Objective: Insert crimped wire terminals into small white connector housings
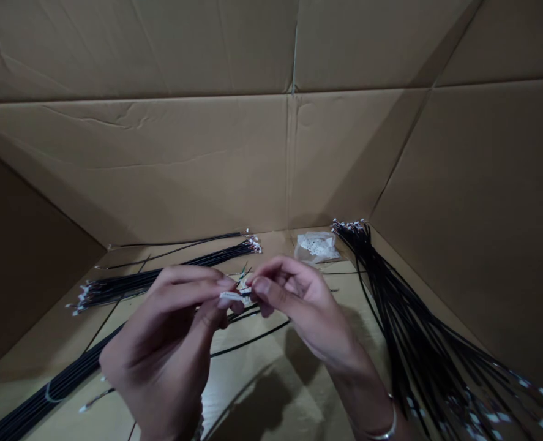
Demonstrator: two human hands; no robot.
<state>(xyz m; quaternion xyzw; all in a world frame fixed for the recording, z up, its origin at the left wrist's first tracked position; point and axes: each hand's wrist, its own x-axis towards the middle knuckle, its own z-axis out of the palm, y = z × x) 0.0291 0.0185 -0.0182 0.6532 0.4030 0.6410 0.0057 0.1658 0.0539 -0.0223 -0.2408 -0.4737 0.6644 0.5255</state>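
Note:
Held up in the middle, a small white connector sits pinched between the thumb and fingers of my left hand. Close beside it, my right hand is closed in a pinch on the end of a thin dark wire at the connector's side. Whether the wire is inside the connector I cannot tell. Thin loose wire ends stick up just behind the fingertips. A black cable curves beneath both hands over the work surface.
Black cables with white connectors form one bundle at back left and a large one on the right. A tied cable bundle lies front left. Near the back wall is a clear bag of white pieces. Cardboard walls enclose the surface.

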